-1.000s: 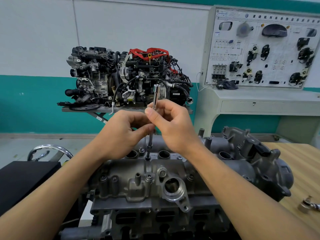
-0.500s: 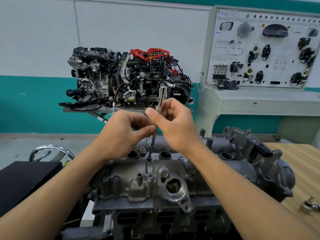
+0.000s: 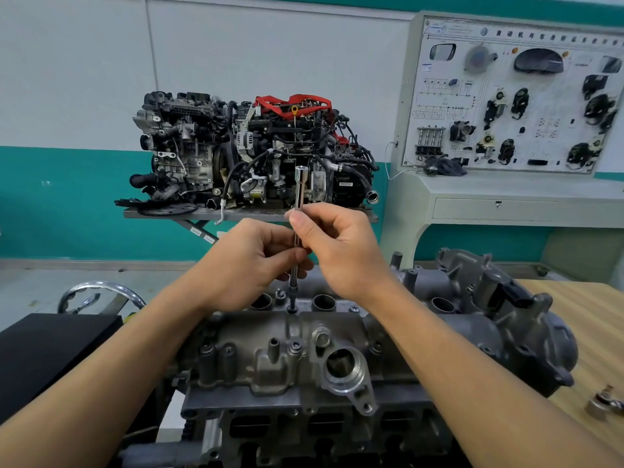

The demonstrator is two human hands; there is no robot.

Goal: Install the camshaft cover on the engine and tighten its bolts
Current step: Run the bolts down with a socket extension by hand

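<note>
The grey cast camshaft cover lies on top of the engine in front of me. A long chrome extension bar with a bit stands nearly upright, its tip seated on a bolt in the cover's middle row. My right hand pinches the bar's upper shaft between thumb and fingers. My left hand pinches the shaft just below it. Other bolts show along the cover's near edge.
A complete display engine sits on a stand behind. A training board with car parts stands at the right. A wooden table holds a small metal tool. A black case lies at the left.
The bar's top leaned right, then came back upright as my fingers turned it. Both hands stay on the shaft.
</note>
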